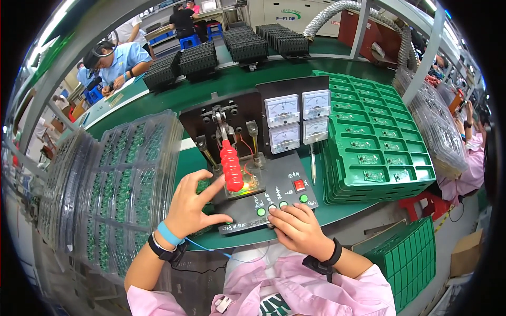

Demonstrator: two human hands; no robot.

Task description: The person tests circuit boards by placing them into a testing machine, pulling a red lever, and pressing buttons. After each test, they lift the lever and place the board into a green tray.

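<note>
**At the test fixture: trays, bench, hands**

Landmark: black test fixture (263,158), centre of bench, w/ four white analogue meters (298,118) on its upright panel and a red-handled clamp lever (231,167) over its nest.

1. Containers
- Stack of green moulded trays (377,139), right of fixture, just beside it. Top tray pockets each hold a small green circuit board.
- Clear blister trays (126,174), left of fixture, stacked & leaning; green boards show through the pockets.
- More clear trays (440,131), right of the green stack, contents too blurred to tell.
- Black trays (247,47), behind fixture, far edge of bench, in several piles.
- Green trays on edge (408,258), lower right of fixture, below bench level.

2. Surface / room
- Green bench mat (211,87) under and behind fixture. Factory hall; other workers seated behind and to far right.

3. Hands
- Left hand (192,208): at fixture's front-left corner, fingers spread, index pointing toward the board under the lever, thumb on the panel edge. Holds nothing. Blue band + black strap at wrist.
- Right hand (298,226): palm down on fixture's sloped front panel, fingers curled, tips at the green buttons (274,207). Grips nothing. Red button (299,185) just behind, untouched.
</note>
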